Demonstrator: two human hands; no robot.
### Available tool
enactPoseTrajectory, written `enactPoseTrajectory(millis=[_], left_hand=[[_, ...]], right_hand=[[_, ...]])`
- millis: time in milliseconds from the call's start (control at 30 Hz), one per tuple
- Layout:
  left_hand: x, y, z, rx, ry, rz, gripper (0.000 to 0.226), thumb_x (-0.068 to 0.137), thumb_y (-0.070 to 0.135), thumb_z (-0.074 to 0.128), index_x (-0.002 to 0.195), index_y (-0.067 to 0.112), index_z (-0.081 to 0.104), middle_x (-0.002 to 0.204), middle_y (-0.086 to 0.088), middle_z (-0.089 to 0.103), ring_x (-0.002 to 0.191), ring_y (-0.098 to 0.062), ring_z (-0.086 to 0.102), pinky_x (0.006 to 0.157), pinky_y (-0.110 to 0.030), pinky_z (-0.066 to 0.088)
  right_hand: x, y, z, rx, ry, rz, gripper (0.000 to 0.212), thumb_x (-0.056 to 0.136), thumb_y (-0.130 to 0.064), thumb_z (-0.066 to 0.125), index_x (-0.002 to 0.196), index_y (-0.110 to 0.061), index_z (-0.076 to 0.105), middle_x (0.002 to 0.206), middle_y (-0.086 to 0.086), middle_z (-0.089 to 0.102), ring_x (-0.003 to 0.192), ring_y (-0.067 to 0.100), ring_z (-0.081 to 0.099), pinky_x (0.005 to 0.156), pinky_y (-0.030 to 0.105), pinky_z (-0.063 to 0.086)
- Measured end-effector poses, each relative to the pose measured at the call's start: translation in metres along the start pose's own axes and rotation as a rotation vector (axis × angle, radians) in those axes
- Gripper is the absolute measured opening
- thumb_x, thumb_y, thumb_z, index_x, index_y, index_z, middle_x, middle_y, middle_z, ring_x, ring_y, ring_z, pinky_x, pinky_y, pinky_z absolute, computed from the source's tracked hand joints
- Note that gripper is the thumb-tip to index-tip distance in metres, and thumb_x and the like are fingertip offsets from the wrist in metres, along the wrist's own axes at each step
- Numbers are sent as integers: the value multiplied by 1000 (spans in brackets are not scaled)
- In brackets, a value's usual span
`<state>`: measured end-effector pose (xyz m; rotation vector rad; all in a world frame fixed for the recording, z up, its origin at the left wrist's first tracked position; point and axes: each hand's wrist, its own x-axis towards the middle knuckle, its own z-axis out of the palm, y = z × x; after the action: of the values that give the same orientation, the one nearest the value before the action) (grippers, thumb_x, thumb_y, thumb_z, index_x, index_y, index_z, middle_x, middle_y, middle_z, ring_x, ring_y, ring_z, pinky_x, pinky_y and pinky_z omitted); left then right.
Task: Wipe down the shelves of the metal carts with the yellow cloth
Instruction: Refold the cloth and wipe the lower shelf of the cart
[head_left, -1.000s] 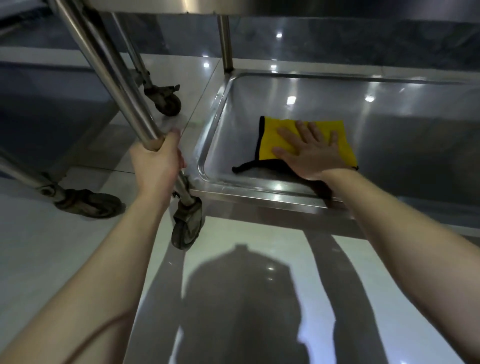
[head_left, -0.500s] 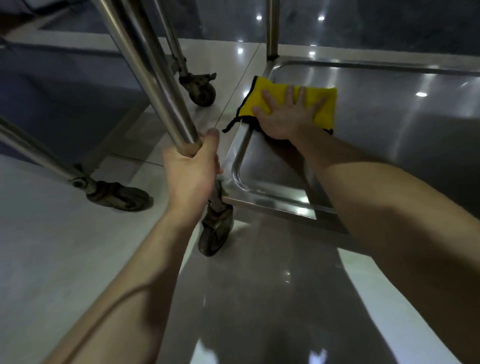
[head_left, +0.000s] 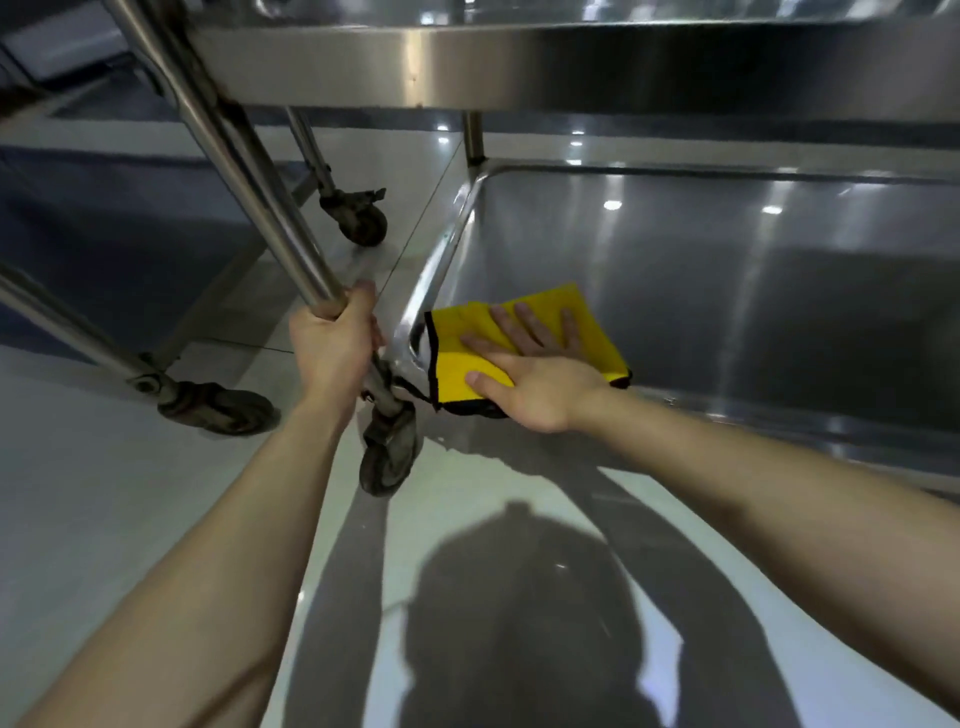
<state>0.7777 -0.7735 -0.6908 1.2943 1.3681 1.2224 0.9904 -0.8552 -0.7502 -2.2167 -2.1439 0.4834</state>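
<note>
While the leg (head_left: 249, 171) is clenched by left hand (head_left: 335, 348) and yellow cloth (head_left: 452, 364) pressed by flat right hand (head_left: 540, 384), snagging on the rim (head_left: 441, 254) is risked.

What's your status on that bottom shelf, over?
Left hand grips post. Right hand flat, pressing cloth. Cloth at near-left corner of bottom shelf. Upper shelf overhangs.

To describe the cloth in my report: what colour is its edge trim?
Black trim on the yellow cloth, seen best in the head view.
</note>
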Motion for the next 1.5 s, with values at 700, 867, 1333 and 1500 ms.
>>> enactPoseTrajectory(millis=[700,867,1333,1500], left_hand=[[-65,28,129,1279,-903,288,154,46,83,92,171,31,19,179,-4,13,164,-29,13,130,-44,26],[-51,35,142,1415,-980,248,160,27,95,84,165,35,29,158,0,34,148,-30,31,119,-49,40],[-58,30,137,1382,-937,322,143,41,86,90,162,35,32,156,4,36,144,-27,33,117,-48,41],[-58,34,137,1405,-962,287,151,40,91,87,165,33,27,166,2,30,151,-29,28,121,-48,36]], right_hand=[[-106,136,0,11,78,390,77,86,-96,7,158,-70,-5,176,-21,-18,163,22,-24,118,74,-21],[-70,182,-13,-11,161,445,86,79,-99,-1,159,-67,-5,178,-18,-12,165,24,-15,119,76,-15],[100,186,-59,-13,125,450,83,88,-92,7,164,-59,1,180,2,-10,163,41,-14,108,88,-16],[37,157,-36,-29,98,313,84,84,-95,2,161,-64,-3,179,-8,-15,164,31,-18,113,81,-20]])
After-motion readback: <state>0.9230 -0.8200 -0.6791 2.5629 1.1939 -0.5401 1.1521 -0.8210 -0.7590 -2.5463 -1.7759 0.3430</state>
